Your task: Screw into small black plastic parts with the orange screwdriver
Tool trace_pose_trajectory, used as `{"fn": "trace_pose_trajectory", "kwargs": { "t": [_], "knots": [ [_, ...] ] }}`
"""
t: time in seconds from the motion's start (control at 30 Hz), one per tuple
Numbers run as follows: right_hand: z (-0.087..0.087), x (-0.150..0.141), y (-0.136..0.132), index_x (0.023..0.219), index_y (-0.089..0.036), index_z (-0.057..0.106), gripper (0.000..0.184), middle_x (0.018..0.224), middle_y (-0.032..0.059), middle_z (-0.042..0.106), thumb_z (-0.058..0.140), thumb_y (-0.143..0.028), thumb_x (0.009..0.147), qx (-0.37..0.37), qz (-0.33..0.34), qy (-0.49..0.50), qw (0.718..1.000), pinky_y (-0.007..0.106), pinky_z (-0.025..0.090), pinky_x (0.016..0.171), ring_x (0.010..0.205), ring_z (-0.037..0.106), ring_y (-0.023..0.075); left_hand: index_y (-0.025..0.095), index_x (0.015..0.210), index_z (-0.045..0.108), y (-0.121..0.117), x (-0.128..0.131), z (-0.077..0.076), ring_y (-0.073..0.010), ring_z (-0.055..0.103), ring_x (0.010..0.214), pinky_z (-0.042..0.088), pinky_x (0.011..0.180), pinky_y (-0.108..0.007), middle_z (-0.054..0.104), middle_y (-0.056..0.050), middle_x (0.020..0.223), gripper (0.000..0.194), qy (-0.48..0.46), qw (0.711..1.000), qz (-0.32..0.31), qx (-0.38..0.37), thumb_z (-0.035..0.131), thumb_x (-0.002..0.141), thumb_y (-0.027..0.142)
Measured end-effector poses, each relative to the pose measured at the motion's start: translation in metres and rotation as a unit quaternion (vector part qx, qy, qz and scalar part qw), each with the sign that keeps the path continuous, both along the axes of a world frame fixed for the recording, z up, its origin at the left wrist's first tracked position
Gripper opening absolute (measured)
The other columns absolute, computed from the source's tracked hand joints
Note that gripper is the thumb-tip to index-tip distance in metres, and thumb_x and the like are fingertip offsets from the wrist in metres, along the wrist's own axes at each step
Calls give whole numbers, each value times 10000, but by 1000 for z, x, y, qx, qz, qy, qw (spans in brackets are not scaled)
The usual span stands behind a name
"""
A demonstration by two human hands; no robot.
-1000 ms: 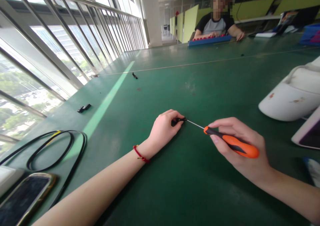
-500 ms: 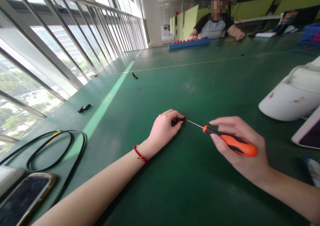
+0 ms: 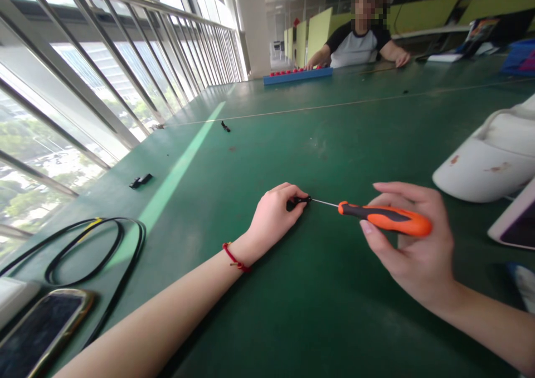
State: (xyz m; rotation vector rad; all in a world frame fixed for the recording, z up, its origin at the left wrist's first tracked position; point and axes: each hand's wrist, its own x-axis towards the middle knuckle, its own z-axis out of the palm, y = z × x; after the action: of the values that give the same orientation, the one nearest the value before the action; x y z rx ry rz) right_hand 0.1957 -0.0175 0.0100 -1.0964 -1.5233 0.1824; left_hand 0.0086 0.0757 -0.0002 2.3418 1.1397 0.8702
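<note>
My left hand (image 3: 273, 215) rests on the green table (image 3: 317, 311) and pinches a small black part (image 3: 297, 202) between thumb and fingertips. My right hand (image 3: 412, 244) holds an orange-handled screwdriver (image 3: 382, 218) between thumb and fingers, lying nearly level. Its thin metal shaft points left and its tip meets the black part. A red string bracelet circles my left wrist.
A black cable loop (image 3: 87, 250) and a phone (image 3: 39, 330) lie at the lower left. Small black pieces (image 3: 140, 181) sit near the window rail. White objects (image 3: 489, 160) stand at the right. Across the table a person slides a blue tray (image 3: 297, 75).
My right hand has lifted the screwdriver handle so it lies flatter, with fingers loosened. The person across the table has pushed the blue tray to the left. My left hand has stayed still.
</note>
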Motion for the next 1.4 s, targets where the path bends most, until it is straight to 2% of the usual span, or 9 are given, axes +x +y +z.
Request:
{"fn": "trace_pose_trajectory", "kwargs": {
  "t": [0.1, 0.3, 0.5, 0.6, 0.7, 0.93, 1.1, 1.3, 1.4],
  "knots": [
    [-1, 1, 3, 1195, -295, 485, 527, 891, 24, 573, 673, -172, 718, 1, 11, 22, 1000, 342, 550, 670, 758, 613, 188, 186, 869, 670, 0, 0, 1, -147, 618, 779, 498, 721, -266, 676, -23, 884, 119, 1, 1000, 2, -2, 579, 802, 149],
    [5, -1, -2, 925, -268, 594, 162, 747, -13, 627, 630, -204, 781, -62, 6, -76, 995, 276, 510, 573, 619, 616, 148, 183, 868, 669, -1, 0, 1, -145, 618, 788, 500, 730, -266, 677, -22, 894, 118, 0, 1000, 0, 1, 577, 806, 142],
    [1, 0, 2, 1134, -281, 519, 449, 849, 15, 564, 660, -161, 725, 3, 4, 8, 1000, 309, 543, 636, 732, 604, 173, 182, 867, 668, -1, 0, 2, -149, 617, 784, 497, 724, -266, 674, -27, 889, 120, 2, 1000, 1, -3, 576, 801, 141],
    [4, 1, 0, 1007, -266, 568, 262, 669, -27, 559, 632, -185, 766, -60, 35, -62, 996, 267, 501, 539, 580, 585, 140, 180, 861, 667, -1, 0, 2, -147, 616, 784, 496, 729, -266, 674, -24, 885, 115, -3, 1000, 1, -4, 576, 803, 141],
    [5, 0, -2, 881, -249, 590, 99, 719, -9, 637, 618, -209, 795, -68, 28, -94, 993, 264, 506, 573, 634, 627, 147, 184, 864, 666, -1, 0, 1, -147, 617, 791, 496, 732, -267, 676, -22, 895, 115, -5, 1000, -1, -2, 576, 805, 144],
    [-1, 1, 3, 1126, -261, 530, 427, 853, 14, 568, 660, -175, 729, 8, 17, 24, 1000, 323, 543, 683, 735, 603, 168, 178, 881, 667, -1, 0, 0, -139, 621, 796, 494, 724, -251, 674, -26, 899, 126, -36, 999, -9, 14, 575, 810, 130],
    [4, 0, -2, 907, -254, 583, 135, 649, -27, 582, 626, -211, 787, -53, 13, -65, 996, 274, 491, 550, 591, 596, 146, 173, 892, 675, -1, 0, 1, -125, 611, 759, 494, 698, -235, 675, -22, 892, 130, -43, 999, -1, 16, 590, 806, 126],
    [0, -1, 2, 1055, -244, 555, 342, 856, 17, 582, 657, -164, 738, -1, 1, 23, 1000, 282, 528, 650, 751, 610, 159, 169, 894, 677, 0, -1, 0, -113, 605, 753, 500, 708, -218, 673, -17, 885, 130, -53, 998, 0, 17, 594, 807, 120],
    [1, 1, 2, 1051, -253, 550, 320, 741, -13, 563, 641, -175, 755, -32, 25, 5, 999, 285, 516, 608, 668, 596, 154, 166, 892, 681, 0, 0, -1, -110, 608, 763, 504, 721, -215, 674, -19, 895, 133, -58, 998, -3, 15, 596, 805, 112]
  ]
}}
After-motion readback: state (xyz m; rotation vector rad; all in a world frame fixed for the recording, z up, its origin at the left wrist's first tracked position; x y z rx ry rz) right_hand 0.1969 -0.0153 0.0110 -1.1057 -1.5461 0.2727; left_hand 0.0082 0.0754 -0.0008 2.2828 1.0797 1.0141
